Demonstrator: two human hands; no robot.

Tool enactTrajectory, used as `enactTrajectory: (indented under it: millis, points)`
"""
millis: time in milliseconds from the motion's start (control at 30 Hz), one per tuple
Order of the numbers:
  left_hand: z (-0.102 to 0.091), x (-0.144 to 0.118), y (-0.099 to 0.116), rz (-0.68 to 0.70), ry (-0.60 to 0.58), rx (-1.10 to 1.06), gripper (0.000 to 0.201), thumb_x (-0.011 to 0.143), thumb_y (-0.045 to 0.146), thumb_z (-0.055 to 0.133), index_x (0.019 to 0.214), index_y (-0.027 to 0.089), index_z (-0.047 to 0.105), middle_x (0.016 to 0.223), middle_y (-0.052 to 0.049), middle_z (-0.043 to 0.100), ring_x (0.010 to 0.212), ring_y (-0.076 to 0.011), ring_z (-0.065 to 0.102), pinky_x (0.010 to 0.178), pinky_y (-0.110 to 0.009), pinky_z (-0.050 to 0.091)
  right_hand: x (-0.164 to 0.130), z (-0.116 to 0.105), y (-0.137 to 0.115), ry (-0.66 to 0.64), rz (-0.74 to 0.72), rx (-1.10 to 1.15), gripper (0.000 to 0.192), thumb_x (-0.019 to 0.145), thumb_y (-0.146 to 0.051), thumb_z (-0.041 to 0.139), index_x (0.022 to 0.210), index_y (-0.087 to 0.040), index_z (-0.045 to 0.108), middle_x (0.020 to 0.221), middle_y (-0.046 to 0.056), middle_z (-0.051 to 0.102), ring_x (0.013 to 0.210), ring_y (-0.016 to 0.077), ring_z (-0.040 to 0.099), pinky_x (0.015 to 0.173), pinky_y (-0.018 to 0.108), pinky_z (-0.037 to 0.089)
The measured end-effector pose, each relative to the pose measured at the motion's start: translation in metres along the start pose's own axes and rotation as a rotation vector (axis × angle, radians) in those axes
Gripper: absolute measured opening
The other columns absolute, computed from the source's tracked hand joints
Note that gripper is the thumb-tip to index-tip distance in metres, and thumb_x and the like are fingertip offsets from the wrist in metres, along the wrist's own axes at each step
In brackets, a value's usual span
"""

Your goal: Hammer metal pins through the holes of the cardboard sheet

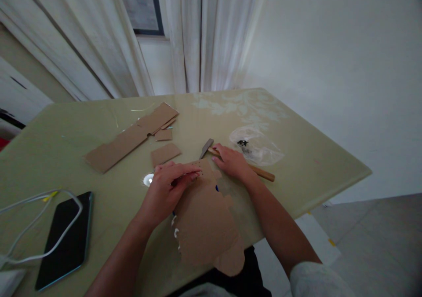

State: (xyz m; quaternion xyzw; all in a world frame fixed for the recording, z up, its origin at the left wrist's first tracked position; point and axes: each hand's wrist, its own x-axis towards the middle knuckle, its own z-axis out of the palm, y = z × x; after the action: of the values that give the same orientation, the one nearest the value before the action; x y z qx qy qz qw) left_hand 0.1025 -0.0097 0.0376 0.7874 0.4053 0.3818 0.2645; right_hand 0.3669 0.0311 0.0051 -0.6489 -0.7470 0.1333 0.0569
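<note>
1. Desk (pixel 296 156): pale green top, glossy, runs from the curtains at the back to the near edge by the person's body. Carries everything below.
2. Curtains (pixel 211 33): white, hanging behind the far edge of the desk, with a dark window pane between them.
3. Cardboard sheet (pixel 206 220): largest brown piece, ragged outline, lies flat in front of the person and overhangs the near desk edge. Small dark dots near its far end.
4. Long cardboard strip (pixel 128 141): flat, angled, far left of centre, well apart from the sheet. Two small offcuts (pixel 165 154) lie between strip and sheet.
5. Phone (pixel 66 240): dark screen up, near left corner; white cable (pixel 39 226) loops over it.
6. Plastic bag (pixel 257 147): clear, crumpled, far right of the hands, something small and dark inside.
7. Hammer (pixel 260 171): wooden handle lying on the desk, metal head just beyond the sheet's far end.
8. Right hand (pixel 231 160): palm down on the hammer handle near the head, fingers laid over it; whether they are closed round it, cannot tell.
9. Left hand (pixel 171 182): flat on the sheet's far end, fingers pressed together, pinning it down.
10. Small white round thing (pixel 148 179): just left of the left hand, partly hidden.
</note>
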Motion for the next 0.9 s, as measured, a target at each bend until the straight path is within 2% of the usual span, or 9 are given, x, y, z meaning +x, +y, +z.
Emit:
enactTrajectory:
  millis: [200,667,900]
  points:
    - [0.001,-0.003,-0.001,0.011,0.007,0.011,0.013,0.103,0.038,0.073,0.101,0.035,0.086,0.099,0.004,0.087,0.090,-0.0218,0.076,0.086,-0.039,0.042,0.000,0.000,0.000,-0.001,-0.002,-0.007,0.039,0.109,-0.040,0.055,0.144,-0.022,0.059,0.136,0.013,0.076,0.118,0.0310,0.073,0.084,0.035,0.048]
    - [0.003,0.001,-0.001,-0.030,-0.025,0.014,0.016,0.103,0.033,0.071,0.102,0.032,0.087,0.092,0.002,0.086,0.078,-0.0193,0.069,0.082,-0.039,0.041,0.000,-0.004,-0.004,-0.020,0.031,-0.012,0.032,0.110,-0.040,0.054,0.136,-0.022,0.062,0.133,0.013,0.077,0.117,0.0303,0.073,0.085,0.034,0.048]
    - [0.005,0.004,-0.001,-0.036,-0.030,0.022,0.014,0.101,0.030,0.073,0.102,0.031,0.087,0.088,0.002,0.085,0.075,-0.0188,0.068,0.082,-0.038,0.040,0.012,0.000,0.002,-0.026,0.065,0.062,0.033,0.111,-0.035,0.050,0.138,-0.019,0.060,0.132,0.019,0.075,0.116,0.0339,0.071,0.090,0.039,0.047]
